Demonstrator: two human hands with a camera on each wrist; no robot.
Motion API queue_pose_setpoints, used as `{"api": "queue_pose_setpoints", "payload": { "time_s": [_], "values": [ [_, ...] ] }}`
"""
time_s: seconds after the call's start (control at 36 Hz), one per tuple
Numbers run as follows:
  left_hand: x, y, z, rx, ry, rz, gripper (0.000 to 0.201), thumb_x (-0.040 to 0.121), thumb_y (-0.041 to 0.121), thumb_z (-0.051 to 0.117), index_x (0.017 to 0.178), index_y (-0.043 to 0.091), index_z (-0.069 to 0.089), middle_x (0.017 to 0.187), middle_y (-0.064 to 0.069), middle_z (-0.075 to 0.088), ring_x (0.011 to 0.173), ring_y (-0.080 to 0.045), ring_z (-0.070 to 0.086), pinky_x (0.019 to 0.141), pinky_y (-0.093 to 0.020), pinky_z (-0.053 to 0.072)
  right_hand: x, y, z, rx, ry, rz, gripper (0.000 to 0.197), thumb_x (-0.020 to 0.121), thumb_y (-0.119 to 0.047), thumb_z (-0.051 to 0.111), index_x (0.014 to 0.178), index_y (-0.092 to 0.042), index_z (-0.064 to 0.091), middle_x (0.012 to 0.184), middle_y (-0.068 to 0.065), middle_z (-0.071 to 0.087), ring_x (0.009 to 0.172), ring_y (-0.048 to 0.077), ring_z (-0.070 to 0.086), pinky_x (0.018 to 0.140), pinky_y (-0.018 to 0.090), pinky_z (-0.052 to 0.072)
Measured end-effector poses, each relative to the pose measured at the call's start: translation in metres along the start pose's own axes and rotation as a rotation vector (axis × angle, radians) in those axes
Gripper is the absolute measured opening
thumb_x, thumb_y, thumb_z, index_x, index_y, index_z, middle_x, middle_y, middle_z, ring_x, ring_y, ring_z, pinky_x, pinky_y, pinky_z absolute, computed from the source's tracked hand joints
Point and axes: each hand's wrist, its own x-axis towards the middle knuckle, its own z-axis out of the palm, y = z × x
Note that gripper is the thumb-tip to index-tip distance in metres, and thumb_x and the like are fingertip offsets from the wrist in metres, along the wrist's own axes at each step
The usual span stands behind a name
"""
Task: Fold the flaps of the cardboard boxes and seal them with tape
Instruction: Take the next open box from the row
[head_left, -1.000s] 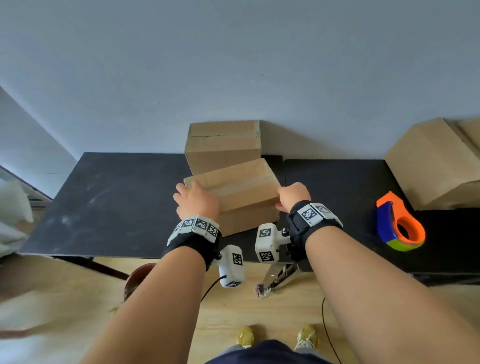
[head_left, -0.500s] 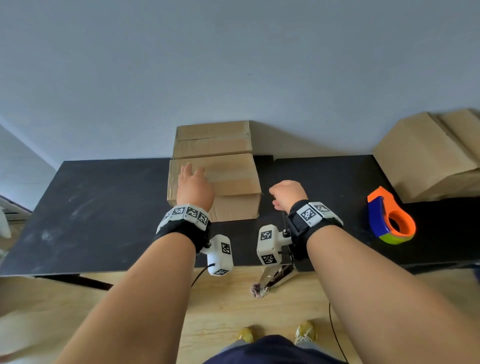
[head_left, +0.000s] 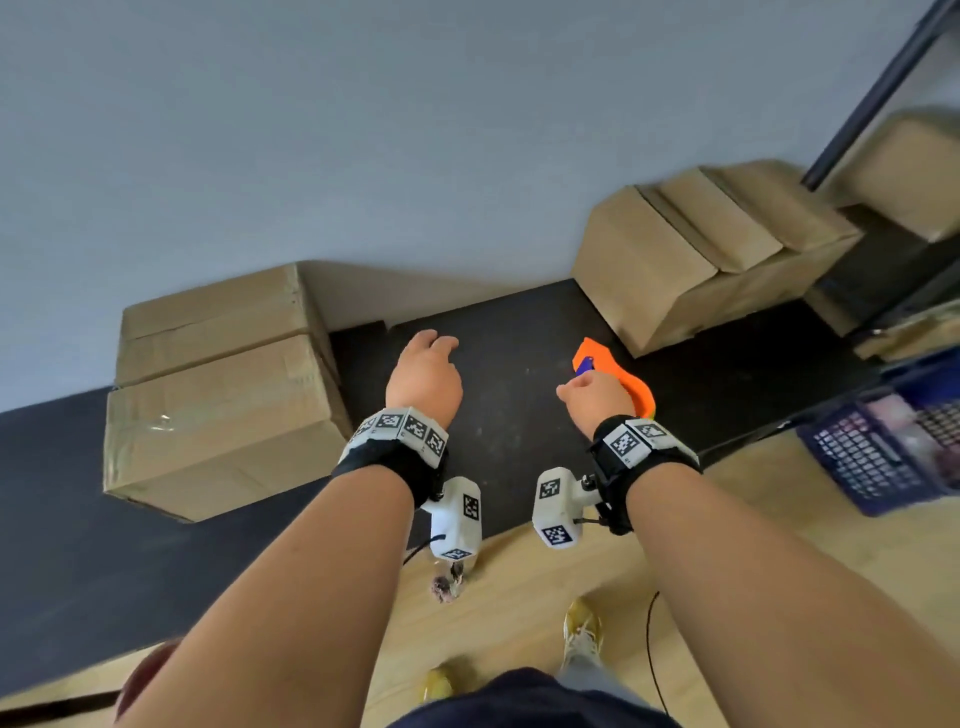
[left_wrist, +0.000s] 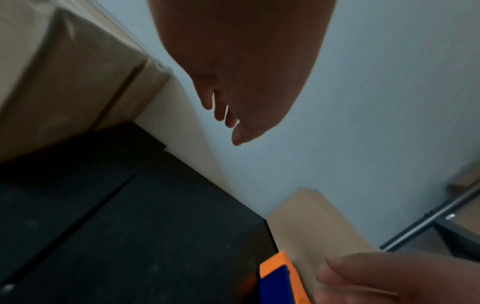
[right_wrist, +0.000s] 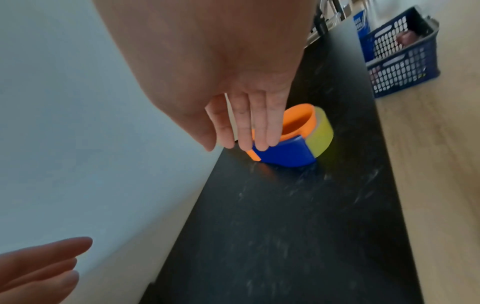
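Note:
Two taped cardboard boxes stand side by side at the left of the black table (head_left: 509, 415): the nearer box (head_left: 218, 421) and the one behind it (head_left: 213, 317). An orange and blue tape dispenser (head_left: 623, 379) (right_wrist: 293, 142) with a yellow-green roll sits to the right. My right hand (head_left: 592, 395) (right_wrist: 246, 131) hovers over it with straight fingers, their tips at its blue part. My left hand (head_left: 426, 374) (left_wrist: 228, 111) hangs above bare table, fingers relaxed, holding nothing.
A tilted pile of cardboard boxes (head_left: 696, 260) leans at the back right against the wall. A dark metal shelf frame (head_left: 872, 93) holds another box (head_left: 914, 171). A blue plastic crate (head_left: 893, 447) (right_wrist: 400, 53) sits on the wooden floor to the right.
The box was pushed back against the other one, then both hands left it. The view swung right, and my right hand moved over to the tape dispenser.

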Motion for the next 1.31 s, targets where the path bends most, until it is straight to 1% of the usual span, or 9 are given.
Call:
{"api": "queue_pose_setpoints", "payload": {
  "time_s": [0.19,0.31,0.44,0.67,0.81,0.94,1.14,1.22,1.31],
  "values": [
    [0.011,0.052,0.059,0.051,-0.139,-0.05,0.043,0.096,0.017,0.043,0.138,0.023,0.047,0.151,0.002,0.031,0.135,-0.021,0.036,0.105,-0.037,0.04,0.051,0.044,-0.027,-0.204,-0.092,0.001,0.042,0.095,-0.043,0.057,0.073,-0.008,0.049,0.069,0.005,0.051,0.078,0.027,0.051,0.06,0.028,0.034],
    [0.015,0.069,0.083,0.057,-0.161,-0.104,0.042,0.097,0.018,0.041,0.138,0.023,0.047,0.15,0.003,0.032,0.131,-0.02,0.04,0.103,-0.037,0.042,0.076,0.058,-0.029,-0.318,-0.151,-0.05,0.051,0.095,-0.046,0.057,0.129,-0.009,0.052,0.093,0.008,0.062,0.086,0.024,0.056,0.075,0.032,0.04],
    [0.016,0.081,0.104,0.051,-0.137,-0.166,0.041,0.097,0.016,0.041,0.137,0.021,0.048,0.149,0.001,0.034,0.131,-0.02,0.041,0.102,-0.036,0.041,0.103,0.058,-0.024,-0.284,-0.355,0.062,0.07,0.095,-0.048,0.057,0.15,-0.012,0.034,0.139,0.013,0.053,0.126,0.032,0.052,0.106,0.041,0.038],
    [0.011,0.084,0.116,0.028,-0.076,-0.258,0.039,0.098,0.016,0.041,0.136,0.019,0.05,0.145,0.002,0.038,0.126,-0.018,0.044,0.096,-0.03,0.041,0.116,0.078,-0.009,-0.503,-0.374,-0.061,0.043,0.092,-0.054,0.058,0.1,-0.011,0.058,0.091,0.005,0.061,0.089,0.025,0.064,0.079,0.033,0.05],
    [0.021,0.082,0.113,0.019,-0.051,-0.276,0.038,0.098,0.017,0.041,0.134,0.019,0.052,0.142,0.003,0.042,0.124,-0.017,0.045,0.092,-0.027,0.039,0.125,0.081,-0.013,-0.497,-0.361,-0.103,0.025,0.095,-0.037,0.059,0.101,-0.013,0.054,0.093,0.004,0.055,0.083,0.021,0.052,0.075,0.03,0.041],
    [0.041,0.089,0.108,-0.014,-0.052,-0.278,0.037,0.098,0.017,0.041,0.133,0.02,0.052,0.143,0.002,0.041,0.12,-0.019,0.05,0.089,-0.026,0.039,0.129,0.074,-0.028,-0.322,-0.34,-0.112,0.027,0.097,-0.032,0.051,0.087,-0.007,0.053,0.072,0.005,0.052,0.078,0.028,0.053,0.071,0.03,0.037],
    [0.078,0.104,0.096,-0.072,-0.025,-0.252,0.038,0.095,0.012,0.043,0.13,0.017,0.056,0.141,-0.003,0.043,0.121,-0.021,0.049,0.092,-0.025,0.037,0.13,0.044,-0.065,0.166,-0.437,0.038,0.02,0.095,-0.022,0.05,0.075,-0.017,0.049,0.102,0.012,0.052,0.084,0.028,0.049,0.068,0.032,0.041],
    [0.095,0.107,0.088,-0.096,-0.006,-0.27,0.039,0.092,0.012,0.045,0.128,0.016,0.058,0.138,-0.005,0.048,0.116,-0.023,0.054,0.088,-0.025,0.039,0.127,0.029,-0.082,0.405,-0.45,0.088,0.01,0.079,-0.025,0.055,0.078,-0.015,0.057,0.108,0.02,0.066,0.092,0.037,0.065,0.088,0.04,0.055],
    [0.109,0.109,0.08,-0.103,0.007,-0.287,0.042,0.089,0.01,0.044,0.127,0.017,0.06,0.136,-0.008,0.051,0.116,-0.026,0.055,0.092,-0.028,0.041,0.121,0.016,-0.105,0.594,-0.444,0.057,0.016,0.09,-0.011,0.044,0.083,-0.003,0.056,0.078,0.018,0.066,0.055,0.022,0.069,0.054,0.022,0.054]
  ]
}}
